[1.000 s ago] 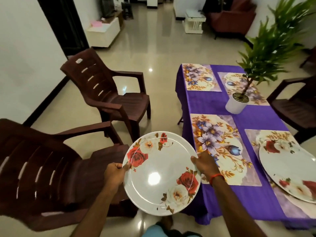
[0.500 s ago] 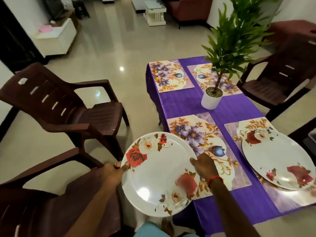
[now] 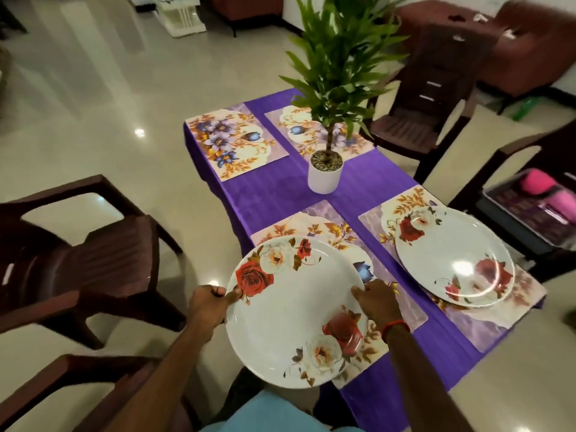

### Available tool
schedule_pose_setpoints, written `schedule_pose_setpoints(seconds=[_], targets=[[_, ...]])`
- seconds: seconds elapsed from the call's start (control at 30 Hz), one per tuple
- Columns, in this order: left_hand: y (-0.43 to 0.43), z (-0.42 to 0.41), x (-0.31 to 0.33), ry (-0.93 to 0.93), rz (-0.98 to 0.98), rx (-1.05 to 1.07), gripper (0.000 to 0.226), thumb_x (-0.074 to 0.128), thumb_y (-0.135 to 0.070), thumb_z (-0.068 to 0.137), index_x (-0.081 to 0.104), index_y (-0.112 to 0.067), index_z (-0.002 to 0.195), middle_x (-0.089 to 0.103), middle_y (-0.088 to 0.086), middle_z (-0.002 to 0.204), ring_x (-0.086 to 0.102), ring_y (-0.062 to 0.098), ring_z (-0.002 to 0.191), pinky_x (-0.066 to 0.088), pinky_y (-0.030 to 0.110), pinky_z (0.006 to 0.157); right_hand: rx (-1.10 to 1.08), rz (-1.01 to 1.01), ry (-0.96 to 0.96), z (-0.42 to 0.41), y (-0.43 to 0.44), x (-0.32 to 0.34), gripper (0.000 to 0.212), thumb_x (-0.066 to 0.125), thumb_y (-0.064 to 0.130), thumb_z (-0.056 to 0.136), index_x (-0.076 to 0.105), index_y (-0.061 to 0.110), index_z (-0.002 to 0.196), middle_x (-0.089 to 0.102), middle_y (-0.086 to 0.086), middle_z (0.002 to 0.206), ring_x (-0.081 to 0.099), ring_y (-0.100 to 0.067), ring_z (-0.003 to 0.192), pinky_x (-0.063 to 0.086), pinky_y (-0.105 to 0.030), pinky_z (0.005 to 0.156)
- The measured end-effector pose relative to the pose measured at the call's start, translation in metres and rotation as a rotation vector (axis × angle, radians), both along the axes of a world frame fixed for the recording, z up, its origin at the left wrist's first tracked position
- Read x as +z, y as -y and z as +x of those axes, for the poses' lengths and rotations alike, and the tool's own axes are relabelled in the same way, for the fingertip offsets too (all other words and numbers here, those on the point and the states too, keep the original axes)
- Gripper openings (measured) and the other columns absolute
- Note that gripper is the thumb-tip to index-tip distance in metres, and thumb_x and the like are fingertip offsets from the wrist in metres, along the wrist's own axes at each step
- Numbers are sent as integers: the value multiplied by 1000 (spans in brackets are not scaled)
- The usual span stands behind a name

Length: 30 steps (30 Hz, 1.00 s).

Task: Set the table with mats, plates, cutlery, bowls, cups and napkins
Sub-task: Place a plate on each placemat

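**A:** What are the fingers doing?

**B:** On the left hand [image 3: 207, 307], the thumb [image 3: 233, 296] is lying across the left rim of the plate [image 3: 293, 310], just beside its big red rose. The other fingers are curling under the rim, so they are mostly hidden. The fingers [image 3: 358, 291] of the right hand [image 3: 377, 302] are bending over the right rim and clamping it. A red band [image 3: 394, 327] is circling that wrist.

**A:** And where is the plate sitting?

**B:** Both hands are holding it over the near-left corner of the table. Its right part is covering the near-left mat [image 3: 330, 232], and its left part is hanging out past the edge of the purple cloth [image 3: 274, 194], above the floor. Whether it is touching the mat I cannot tell.

**A:** What is lying around it?

**B:** A second plate [image 3: 452, 257] with the same roses is resting on the near-right mat [image 3: 374, 222]. The far-left mat [image 3: 230, 141] and the far-right mat [image 3: 299, 126] are lying bare. Between the near and far pairs a leafy plant is standing in a white pot [image 3: 324, 176].

**A:** And off the table?

**B:** A brown chair [image 3: 93, 244] is standing to the left. Another chair [image 3: 430, 98] is standing at the far right. On the right a basket [image 3: 530, 210] holding something pink is sitting on a third seat.
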State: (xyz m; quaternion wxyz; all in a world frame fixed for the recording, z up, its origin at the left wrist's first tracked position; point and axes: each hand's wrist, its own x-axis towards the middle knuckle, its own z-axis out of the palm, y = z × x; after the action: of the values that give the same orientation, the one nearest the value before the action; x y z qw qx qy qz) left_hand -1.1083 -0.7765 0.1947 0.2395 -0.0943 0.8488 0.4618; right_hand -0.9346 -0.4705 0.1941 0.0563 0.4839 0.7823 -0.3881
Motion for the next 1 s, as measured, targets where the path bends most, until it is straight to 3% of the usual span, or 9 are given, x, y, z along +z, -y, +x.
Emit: schedule_pose_setpoints(seconds=[0.13,0.27,0.43,0.6,0.8,1.0], targets=[[-36,-38,-5,51,38,-104,35,95,-26,71,65,-7,70,76,9,73,76,31,72,64,52,68,-121,-37,39,-6,-16,-6,25,65,32,93,63,8,86,64,-7,83,61,-24,80,42,-30,69],[-69,-71,-14,63,26,-246,39,93,-32,73,69,-2,75,75,8,72,75,28,71,65,49,66,-212,-22,83,-12,-26,-16,30,64,36,93,67,6,98,65,-10,97,63,-28,91,48,-34,79],[-96,-99,-28,80,-11,-405,29,94,-33,72,74,-14,61,73,-2,61,73,21,62,64,48,67,-327,-24,99,-11,-33,-26,25,65,29,92,68,5,98,68,-15,101,64,-34,94,52,-40,85],[-121,-119,-37,121,12,-561,22,95,-35,69,77,-24,74,78,-7,74,76,16,70,65,48,70,-371,-4,160,-6,-34,-28,31,61,28,97,69,2,112,69,-20,113,63,-37,105,44,-34,84],[-148,-132,-45,147,-18,-688,27,96,-30,68,78,-17,82,79,-1,79,77,22,69,64,52,68,-464,6,150,3,-29,-27,38,62,24,97,65,5,129,70,-20,117,64,-37,110,43,-32,85],[-169,-138,-52,155,-72,-736,34,96,-35,68,79,-15,90,78,-1,82,76,22,74,64,50,70,-555,-34,144,5,-33,-35,32,63,25,96,68,6,121,73,-15,112,66,-33,103,49,-34,88]])
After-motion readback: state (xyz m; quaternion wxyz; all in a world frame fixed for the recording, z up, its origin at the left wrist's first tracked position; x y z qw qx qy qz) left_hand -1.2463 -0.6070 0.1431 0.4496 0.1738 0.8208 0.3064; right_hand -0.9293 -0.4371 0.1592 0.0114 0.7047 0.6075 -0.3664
